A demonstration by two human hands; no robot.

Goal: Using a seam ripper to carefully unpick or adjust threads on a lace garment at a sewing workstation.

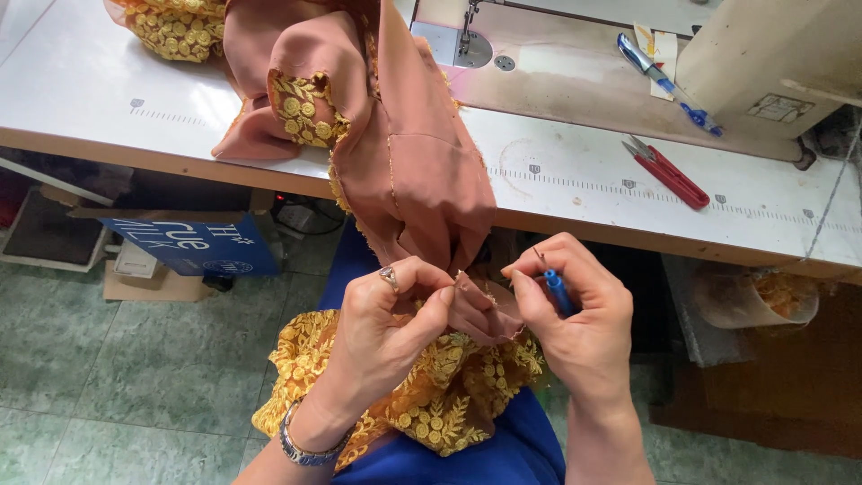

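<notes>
Down under the white sewing table, off to the left, a blue rectangular sign leans over a flat cardboard box. Just below the table's front edge, the left hand pinches the dusty-pink fabric; the right hand grips a blue seam ripper. Red thread snips sit on the table's right.

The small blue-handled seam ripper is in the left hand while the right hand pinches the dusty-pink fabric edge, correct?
Not quite: the hands are swapped. In the head view, the small blue-handled seam ripper is in the right hand, while the left hand pinches the dusty-pink fabric edge.
</notes>
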